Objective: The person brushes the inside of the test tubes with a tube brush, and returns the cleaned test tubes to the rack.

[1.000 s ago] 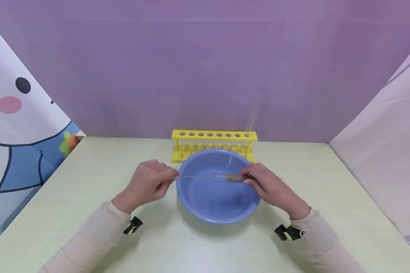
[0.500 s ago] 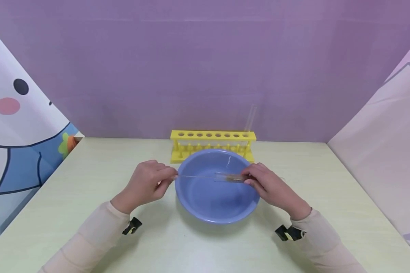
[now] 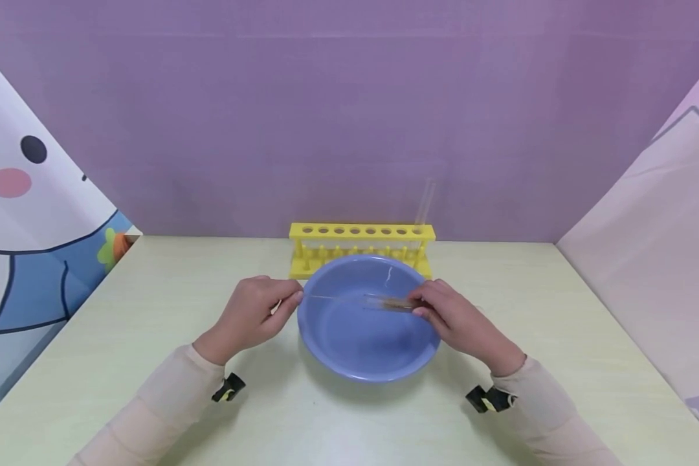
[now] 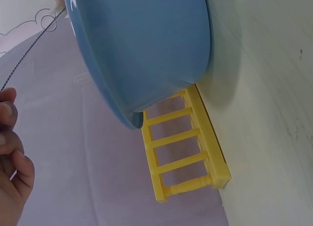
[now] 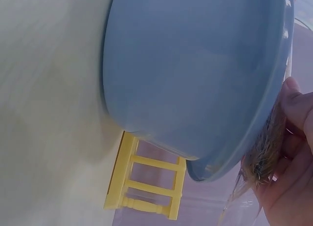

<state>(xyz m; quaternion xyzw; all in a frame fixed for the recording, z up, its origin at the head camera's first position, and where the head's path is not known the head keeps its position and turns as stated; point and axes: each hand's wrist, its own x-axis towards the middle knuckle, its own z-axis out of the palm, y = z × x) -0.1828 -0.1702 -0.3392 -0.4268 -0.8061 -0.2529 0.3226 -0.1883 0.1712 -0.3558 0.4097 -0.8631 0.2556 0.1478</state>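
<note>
Over the blue basin [image 3: 369, 359], my right hand [image 3: 463, 323] grips a clear glass test tube [image 3: 375, 302] lying nearly level, its mouth toward the left. Brown bristles of a test tube brush [image 5: 266, 147] show by the right palm in the right wrist view. From the tube's mouth the brush's thin wire handle [image 3: 326, 297] runs left to my left hand [image 3: 256, 317], which pinches its end. Twisted strands of that wire [image 4: 32, 49] are plain in the left wrist view. My right fingers hide the tube's closed end.
Behind the basin stands a yellow test tube rack [image 3: 361, 232]. Another clear test tube [image 3: 425, 204] leans in its rightmost hole. All of it is on a pale tabletop [image 3: 338, 427], with a purple backdrop [image 3: 349, 129] behind.
My left fingertips have risen slightly, and the wire slants a little differently. My right hand keeps its hold on the test tube in nearly the same place.
</note>
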